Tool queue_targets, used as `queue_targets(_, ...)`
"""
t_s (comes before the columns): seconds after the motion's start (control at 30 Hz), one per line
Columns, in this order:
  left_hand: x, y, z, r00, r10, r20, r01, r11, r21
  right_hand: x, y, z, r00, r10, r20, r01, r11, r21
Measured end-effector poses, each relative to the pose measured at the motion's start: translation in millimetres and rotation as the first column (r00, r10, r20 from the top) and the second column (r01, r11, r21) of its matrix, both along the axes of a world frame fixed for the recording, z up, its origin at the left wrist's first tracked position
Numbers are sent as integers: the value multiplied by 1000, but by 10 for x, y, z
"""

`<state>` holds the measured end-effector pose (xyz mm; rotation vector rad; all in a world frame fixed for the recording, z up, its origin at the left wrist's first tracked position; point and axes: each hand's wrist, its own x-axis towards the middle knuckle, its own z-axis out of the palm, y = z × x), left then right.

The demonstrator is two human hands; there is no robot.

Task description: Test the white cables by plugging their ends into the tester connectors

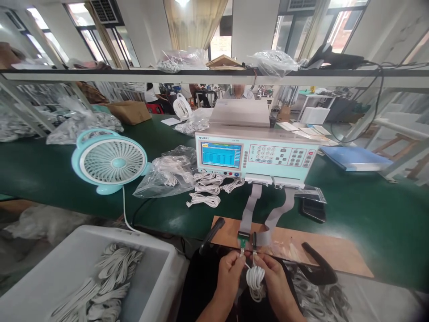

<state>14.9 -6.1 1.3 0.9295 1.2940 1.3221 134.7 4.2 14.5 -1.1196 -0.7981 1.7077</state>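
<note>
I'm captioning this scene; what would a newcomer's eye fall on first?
Probably the light-blue instrument with its lit screen, mid-picture on the green table, two gray ribbon cables running from its front. Left of it stands a turquoise fan. At the bottom, the left hand and right hand pinch close together, a coiled white cable between them.

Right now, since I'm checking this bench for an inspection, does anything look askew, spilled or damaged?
Nothing looks spilled or plainly broken. Mildly untidy: a clear packet partly covers a dark flat object beside the right ribbon cable, and the brown board has a shiny, uneven patch near its middle, perhaps film or wear.
</note>
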Motion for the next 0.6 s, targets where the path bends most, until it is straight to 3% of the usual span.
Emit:
queue_targets(0.23, 26, -9, 8, 999, 18, 40, -18, 1000, -4, -10, 5, 39, 1000, 8, -18, -8, 1000, -11)
queue_targets(0.37, 88, -69, 32, 986, 47, 158, -40, 998, -43, -7, 0, 50, 998, 25, -65, -26, 1000, -14)
queue_targets(0.47, 133, -64, -26, 972, 75, 223, -66, 997, -51, -12, 4, 40, 998, 26, -56, -26, 1000, -5)
queue_targets(0.6, 168, 23, -115, 994, 89, 63, -85, 995, -60, -9, 23, -6, 999, 15, -38, -15, 1000, -13)
